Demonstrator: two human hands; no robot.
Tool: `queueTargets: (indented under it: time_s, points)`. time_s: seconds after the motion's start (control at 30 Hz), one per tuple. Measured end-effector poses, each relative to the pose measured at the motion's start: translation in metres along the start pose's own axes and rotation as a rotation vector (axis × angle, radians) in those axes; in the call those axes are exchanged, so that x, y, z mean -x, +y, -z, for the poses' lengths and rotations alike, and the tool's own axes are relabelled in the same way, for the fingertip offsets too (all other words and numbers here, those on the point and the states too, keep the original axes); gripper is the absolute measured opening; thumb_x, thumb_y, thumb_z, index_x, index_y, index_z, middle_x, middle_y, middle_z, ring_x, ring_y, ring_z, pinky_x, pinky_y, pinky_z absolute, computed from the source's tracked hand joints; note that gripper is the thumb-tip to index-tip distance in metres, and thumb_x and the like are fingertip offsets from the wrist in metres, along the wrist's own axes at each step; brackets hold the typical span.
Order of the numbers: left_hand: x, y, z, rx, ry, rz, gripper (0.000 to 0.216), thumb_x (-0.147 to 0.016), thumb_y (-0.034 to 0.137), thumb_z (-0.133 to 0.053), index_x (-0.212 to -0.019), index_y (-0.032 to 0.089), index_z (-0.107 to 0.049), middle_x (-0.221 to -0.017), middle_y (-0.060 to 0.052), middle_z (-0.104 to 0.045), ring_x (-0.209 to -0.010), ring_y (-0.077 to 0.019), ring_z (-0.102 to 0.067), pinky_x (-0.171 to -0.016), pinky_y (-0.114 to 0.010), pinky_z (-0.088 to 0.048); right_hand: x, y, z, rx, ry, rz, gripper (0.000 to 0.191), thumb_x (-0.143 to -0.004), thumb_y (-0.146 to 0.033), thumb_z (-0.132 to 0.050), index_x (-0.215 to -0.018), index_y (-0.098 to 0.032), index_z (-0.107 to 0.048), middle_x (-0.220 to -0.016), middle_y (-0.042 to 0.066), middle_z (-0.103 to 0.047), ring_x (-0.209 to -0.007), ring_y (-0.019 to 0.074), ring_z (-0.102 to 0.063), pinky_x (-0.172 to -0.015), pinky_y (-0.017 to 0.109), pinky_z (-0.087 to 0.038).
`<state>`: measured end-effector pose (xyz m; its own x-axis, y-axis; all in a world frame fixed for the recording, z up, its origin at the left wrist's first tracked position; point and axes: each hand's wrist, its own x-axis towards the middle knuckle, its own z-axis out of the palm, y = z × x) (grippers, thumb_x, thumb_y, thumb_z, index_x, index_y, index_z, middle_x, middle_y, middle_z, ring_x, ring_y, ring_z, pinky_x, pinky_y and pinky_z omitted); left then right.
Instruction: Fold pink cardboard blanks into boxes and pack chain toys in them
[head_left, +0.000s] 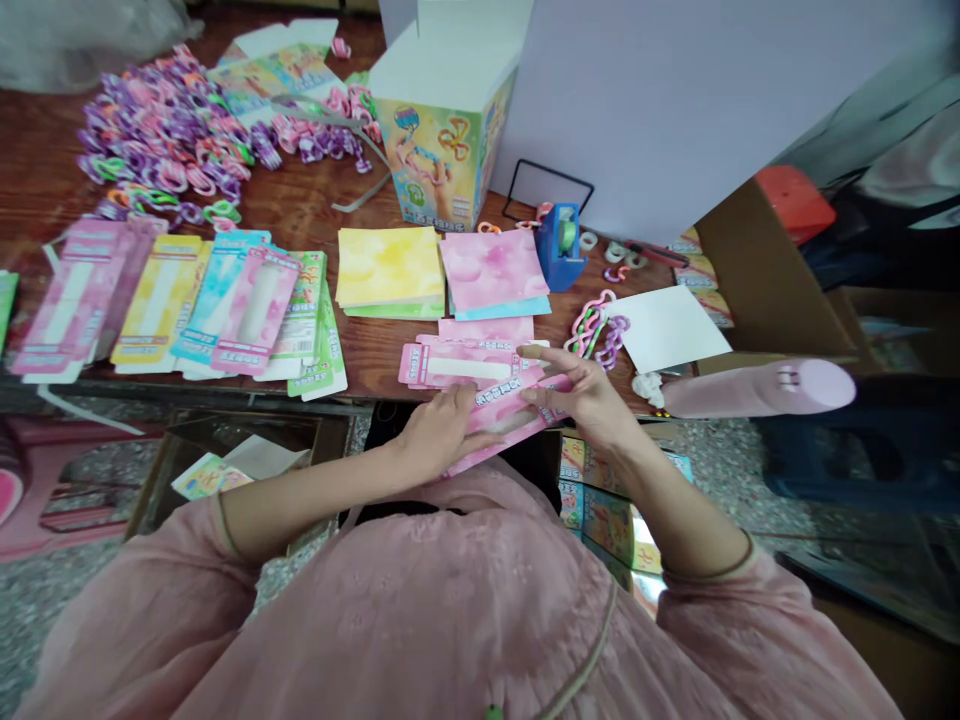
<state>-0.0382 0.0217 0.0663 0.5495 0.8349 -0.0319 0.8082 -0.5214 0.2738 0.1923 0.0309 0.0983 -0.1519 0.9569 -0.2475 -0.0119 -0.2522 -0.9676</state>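
Note:
My left hand (442,432) and my right hand (579,390) hold a pink printed packaging card (501,420) between them, just off the front edge of the wooden table (360,365). The card is tilted, with its far end towards my right hand. Right behind it, another pink card with a white window (457,365) lies flat on the table. Its near edge is partly hidden by my left hand. Beyond my right hand, several plastic chain links in pink, purple and green (596,335) lie on the wood.
Further back stand a blue tape dispenser (559,245) and a printed carton (442,130). Stacks of yellow and pink paper (390,270) and rows of coloured cards (217,300) lie on the table, with a large heap of links (165,130) at back left. A pink cylinder (757,390) sticks out at right.

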Motion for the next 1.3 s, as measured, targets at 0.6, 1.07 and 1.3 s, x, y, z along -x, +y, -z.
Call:
queueTargets:
  time_s: [0.6,1.07,1.3]
  points:
    - [-0.007,-0.033,0.01,0.397,0.23,-0.118,0.037,-0.108,0.042,-0.047,-0.103,0.022,-0.077,-0.094,-0.005,-0.079,-0.084,-0.0179,-0.074,-0.074,-0.028,-0.054,-0.011,0.01,0.009,-0.041,0.002,-0.023,0.059,-0.062,-0.036,-0.095,-0.117,-0.027,-0.076,-0.087,-0.002,-0.075,-0.075,0.0161,-0.067,-0.072,0.031,-0.056]
    - [-0.014,-0.058,0.029,0.96,0.21,0.287,0.022,-0.091,0.039,-0.067,-0.08,0.021,-0.061,-0.056,0.003,-0.063,-0.046,-0.0131,-0.055,-0.048,-0.023,-0.038,-0.008,0.013,0.015,-0.077,0.059,-0.071,0.054,-0.059,-0.038,-0.095,-0.109,-0.028,-0.077,-0.084,-0.003,-0.073,-0.068,0.0147,-0.066,-0.068,0.033,-0.06]
    - [-0.021,-0.1,0.039,1.287,0.245,0.519,0.021,-0.079,0.022,-0.075,-0.09,0.019,-0.058,-0.059,0.0,-0.067,-0.043,-0.0147,-0.059,-0.044,-0.022,-0.044,-0.011,0.016,0.019,-0.128,0.108,-0.071,0.053,-0.055,-0.034,-0.098,-0.103,-0.027,-0.078,-0.078,-0.005,-0.073,-0.064,0.0127,-0.065,-0.064,0.029,-0.057]
